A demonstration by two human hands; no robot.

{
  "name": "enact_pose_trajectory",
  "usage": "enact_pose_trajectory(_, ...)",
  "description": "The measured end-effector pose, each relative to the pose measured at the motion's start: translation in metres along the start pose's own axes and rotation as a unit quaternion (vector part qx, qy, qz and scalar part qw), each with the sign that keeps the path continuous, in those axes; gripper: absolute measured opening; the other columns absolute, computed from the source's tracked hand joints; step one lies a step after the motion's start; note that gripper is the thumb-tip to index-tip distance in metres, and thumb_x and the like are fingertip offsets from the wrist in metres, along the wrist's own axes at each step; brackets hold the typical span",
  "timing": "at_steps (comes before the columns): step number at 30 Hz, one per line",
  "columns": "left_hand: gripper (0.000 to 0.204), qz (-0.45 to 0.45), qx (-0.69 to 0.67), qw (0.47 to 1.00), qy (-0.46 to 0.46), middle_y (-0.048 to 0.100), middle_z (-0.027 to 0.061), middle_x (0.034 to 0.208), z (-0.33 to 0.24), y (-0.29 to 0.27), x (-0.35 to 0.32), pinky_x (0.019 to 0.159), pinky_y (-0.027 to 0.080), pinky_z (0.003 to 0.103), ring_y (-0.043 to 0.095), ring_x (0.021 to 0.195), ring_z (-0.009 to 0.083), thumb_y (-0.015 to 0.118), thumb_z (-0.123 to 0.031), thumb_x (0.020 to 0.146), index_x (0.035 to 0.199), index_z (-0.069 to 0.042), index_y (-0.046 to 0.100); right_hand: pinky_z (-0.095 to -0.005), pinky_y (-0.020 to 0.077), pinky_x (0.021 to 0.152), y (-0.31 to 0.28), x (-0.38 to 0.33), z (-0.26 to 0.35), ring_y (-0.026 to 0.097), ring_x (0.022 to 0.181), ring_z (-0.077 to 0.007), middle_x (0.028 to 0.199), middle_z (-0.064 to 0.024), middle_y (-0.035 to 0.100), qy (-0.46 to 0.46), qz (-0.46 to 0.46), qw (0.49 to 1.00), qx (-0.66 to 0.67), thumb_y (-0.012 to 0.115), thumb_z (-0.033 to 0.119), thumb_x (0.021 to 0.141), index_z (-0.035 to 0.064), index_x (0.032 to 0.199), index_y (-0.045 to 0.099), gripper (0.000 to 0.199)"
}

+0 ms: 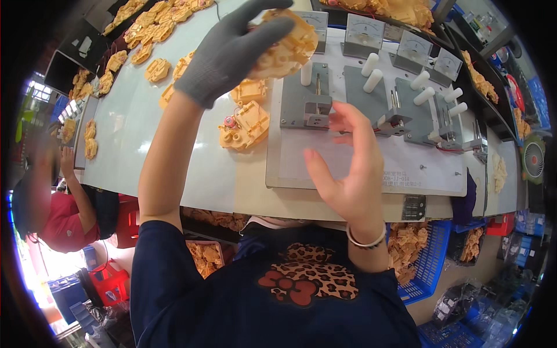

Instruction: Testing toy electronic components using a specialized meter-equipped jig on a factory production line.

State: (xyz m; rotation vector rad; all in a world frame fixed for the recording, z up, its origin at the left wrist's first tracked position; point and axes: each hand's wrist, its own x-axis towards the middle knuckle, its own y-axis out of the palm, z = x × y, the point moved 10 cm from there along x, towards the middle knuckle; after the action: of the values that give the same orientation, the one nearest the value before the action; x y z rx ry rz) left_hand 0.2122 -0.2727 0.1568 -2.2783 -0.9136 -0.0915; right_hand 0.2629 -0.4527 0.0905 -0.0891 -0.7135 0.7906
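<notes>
My left hand (220, 55), in a grey knit glove, is raised over the far side of the table. Its fingers grip a yellow-orange moulded plastic housing (296, 51). My bare right hand (357, 168) hangs over the front of the test board (348, 168), fingers apart and holding nothing. Its fingertips are beside a small grey metal clamp block (317, 110) on the leftmost grey fixture plate (289, 93); whether they touch it I cannot tell. Another plastic housing (246, 124), with a small pink-red round part on it, lies left of the board.
More grey fixtures (400, 124) with white posts stand to the right, behind them several analogue meters (364, 33). Loose housings (156, 69) are spread over the table's left side. Below the front edge sits a blue crate (432, 261) of housings. A person in red (67, 217) sits at far left.
</notes>
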Motion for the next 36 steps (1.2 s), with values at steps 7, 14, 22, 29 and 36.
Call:
enact_pose_trajectory(7, 0.047, 0.165, 0.415, 0.883, -0.144, 0.068, 0.0178, 0.076, -0.034, 0.04, 0.013, 0.065, 0.053, 0.039, 0.067, 0.069, 0.0311, 0.054, -0.042, 0.093, 0.117, -0.002, 0.055, -0.03, 0.0506, 0.078, 0.013, -0.008, -0.004, 0.061, 0.09, -0.0193, 0.108, -0.0128, 0.06, -0.024, 0.016, 0.998, 0.057, 0.068, 0.002, 0.071, -0.0018, 0.12, 0.052, 0.052)
enact_pose_trajectory(14, 0.035, 0.265, 0.334, 0.887, 0.176, 0.049, 0.0081, 0.135, 0.028, 0.091, 0.006, 0.069, 0.054, 0.039, 0.064, 0.086, 0.0312, 0.045, -0.015, 0.095, 0.129, -0.021, 0.05, -0.0284, 0.0498, 0.064, 0.016, -0.008, 0.008, 0.062, 0.071, -0.0192, 0.097, -0.0112, 0.063, -0.081, 0.054, 0.993, 0.071, 0.064, 0.002, 0.069, -0.0003, 0.113, 0.056, 0.044)
enact_pose_trajectory(22, 0.06, 0.039, 0.249, 0.967, 0.04, 0.063, 0.016, 0.102, 0.062, 0.005, -0.074, 0.087, 0.048, 0.043, 0.06, 0.101, 0.0323, 0.067, -0.042, 0.083, 0.132, -0.014, 0.047, -0.0205, 0.0387, 0.061, -0.099, -0.038, -0.024, 0.045, 0.059, -0.006, 0.084, -0.0043, 0.058, 0.043, -0.155, 0.986, 0.055, 0.065, 0.003, 0.078, -0.0016, 0.13, 0.047, 0.055)
enact_pose_trajectory(29, 0.052, -0.004, 0.188, 0.982, -0.023, 0.061, 0.0136, 0.111, 0.118, 0.02, -0.144, 0.085, 0.051, 0.041, 0.061, 0.1, 0.0306, 0.074, -0.01, 0.072, 0.12, -0.009, 0.055, -0.0254, 0.0419, 0.068, -0.1, -0.007, -0.03, 0.05, 0.079, -0.0124, 0.093, -0.0058, 0.057, 0.013, -0.106, 0.992, -0.069, 0.068, 0.008, 0.077, 0.0009, 0.124, 0.052, 0.051)
enact_pose_trajectory(36, 0.039, -0.201, -0.074, 0.975, -0.053, 0.06, 0.0044, 0.102, 0.075, -0.064, -0.131, 0.08, 0.05, 0.024, 0.058, 0.093, 0.0099, 0.068, 0.003, 0.081, 0.114, -0.002, 0.049, -0.0318, 0.0455, 0.073, -0.076, -0.013, -0.002, 0.056, 0.086, -0.0222, 0.102, -0.0096, 0.059, -0.032, -0.124, 0.981, -0.147, 0.072, 0.011, 0.074, 0.0022, 0.121, 0.055, 0.051)
